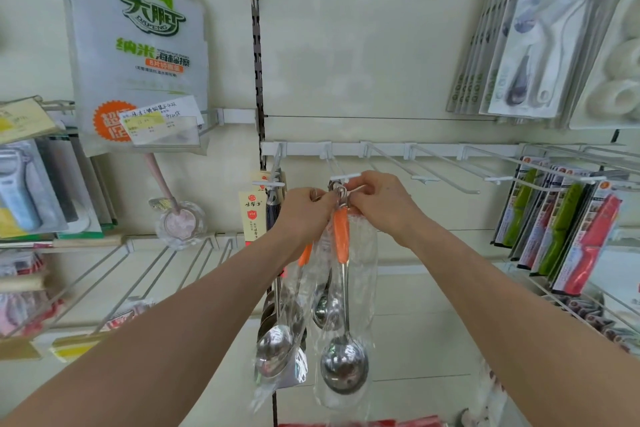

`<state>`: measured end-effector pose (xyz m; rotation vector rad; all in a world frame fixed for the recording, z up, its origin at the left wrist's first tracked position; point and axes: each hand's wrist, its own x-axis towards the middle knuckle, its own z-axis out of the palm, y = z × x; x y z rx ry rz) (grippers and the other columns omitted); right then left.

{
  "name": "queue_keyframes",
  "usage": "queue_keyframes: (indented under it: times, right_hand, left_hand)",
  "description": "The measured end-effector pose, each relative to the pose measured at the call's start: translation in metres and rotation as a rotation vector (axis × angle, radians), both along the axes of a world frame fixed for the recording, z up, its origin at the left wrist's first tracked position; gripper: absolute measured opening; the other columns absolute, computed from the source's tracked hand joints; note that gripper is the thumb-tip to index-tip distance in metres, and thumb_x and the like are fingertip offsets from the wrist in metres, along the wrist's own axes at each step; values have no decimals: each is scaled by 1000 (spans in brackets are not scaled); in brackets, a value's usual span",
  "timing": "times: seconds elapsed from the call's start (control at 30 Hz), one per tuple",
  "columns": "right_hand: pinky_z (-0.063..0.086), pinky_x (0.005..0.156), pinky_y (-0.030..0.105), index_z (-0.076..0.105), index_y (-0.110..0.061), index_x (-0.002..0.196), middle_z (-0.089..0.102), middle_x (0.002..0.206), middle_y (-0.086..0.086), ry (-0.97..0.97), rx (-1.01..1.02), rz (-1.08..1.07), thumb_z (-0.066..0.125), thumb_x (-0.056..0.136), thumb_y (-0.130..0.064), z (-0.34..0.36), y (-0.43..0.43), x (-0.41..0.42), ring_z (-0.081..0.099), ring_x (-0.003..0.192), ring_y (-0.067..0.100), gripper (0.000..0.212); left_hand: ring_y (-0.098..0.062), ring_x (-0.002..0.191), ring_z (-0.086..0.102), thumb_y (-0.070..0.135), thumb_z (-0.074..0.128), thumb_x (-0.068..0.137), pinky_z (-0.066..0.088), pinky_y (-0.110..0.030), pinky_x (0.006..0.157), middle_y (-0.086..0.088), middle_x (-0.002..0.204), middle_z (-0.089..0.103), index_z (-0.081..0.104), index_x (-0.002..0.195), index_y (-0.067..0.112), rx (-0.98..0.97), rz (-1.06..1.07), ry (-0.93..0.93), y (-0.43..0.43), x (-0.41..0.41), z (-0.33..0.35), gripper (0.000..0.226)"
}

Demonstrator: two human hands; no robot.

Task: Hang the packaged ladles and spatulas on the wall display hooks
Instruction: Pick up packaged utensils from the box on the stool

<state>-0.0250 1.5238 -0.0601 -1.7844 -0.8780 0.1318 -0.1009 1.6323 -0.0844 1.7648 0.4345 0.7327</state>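
Cream wall fills the view, with a white rail of wire hooks across the middle. Big sponge pack hangs top left, its upper edge cut off. Peeler cards top right are blurred, print unreadable. Knife packs in green and red hang on the right, partly cut by the frame edge.

Both forearms reach up centre and cover the lower shelf rails behind them. An orange-handled ladle in a clear bag hangs straight down between the wrists, bowl low and top end at the tip of a hook. A second ladle, also bagged, hangs just left of it; its handle top is hidden behind the left wrist, so what holds it is unclear. More steel bowls sit behind it, hard to separate.

Left hand has fingers curled, pinching the ladle top from the left. Right hand pinches the same spot from the right, fingertips almost meeting the left's. Fingers hide the hanging loop; cannot tell if it is on the hook.
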Motion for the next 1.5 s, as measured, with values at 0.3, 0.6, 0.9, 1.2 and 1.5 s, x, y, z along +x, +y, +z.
queue_keyframes:
  times: [0.3, 0.6, 0.9, 1.2, 1.5]
  right_hand:
    - [43, 60, 29, 62, -13, 80, 65, 84, 7, -469, -266, -93, 49, 86, -4, 0, 20, 6, 59, 77, 24, 17]
    - [29, 51, 23, 65, -15, 104, 64, 106, 11, -656, -457, -173, 44, 92, -7, -3, 47, 25, 59, 94, 27, 25]
    - [34, 65, 28, 61, -17, 114, 63, 108, 11, -701, -518, -179, 42, 96, -11, -9, 44, 21, 58, 92, 28, 27]
    - [43, 90, 36, 54, -15, 124, 56, 120, 5, -682, -248, -235, 52, 93, -21, -20, -6, -15, 54, 109, 24, 31]
    - [49, 75, 30, 57, -21, 104, 63, 88, -11, -221, -286, 51, 69, 79, -29, -43, -15, -45, 63, 82, 13, 29]
  left_hand:
    - [-15, 48, 32, 23, 57, 94, 27, -26, 52, -2, 52, 40, 43, 56, 14, 98, 126, 81, 7, 21, -1, 41]
    - [-16, 53, 26, 20, 54, 95, 22, -27, 50, -5, 57, 33, 36, 59, 16, -61, 105, 59, 11, 31, -5, 40]
    - [-15, 53, 47, 17, 48, 97, 37, -19, 38, -14, 85, 55, 44, 125, 9, -193, 143, 35, 14, 8, -10, 29]
    - [-16, 37, 41, 12, 57, 90, 33, -20, 42, -2, 40, 43, 43, 56, 12, -272, 127, 29, -6, -3, -11, 36]
    - [-20, 56, 50, 36, 68, 84, 43, -26, 59, -8, 67, 54, 58, 87, 4, -436, 68, 101, -25, -1, -9, 33]
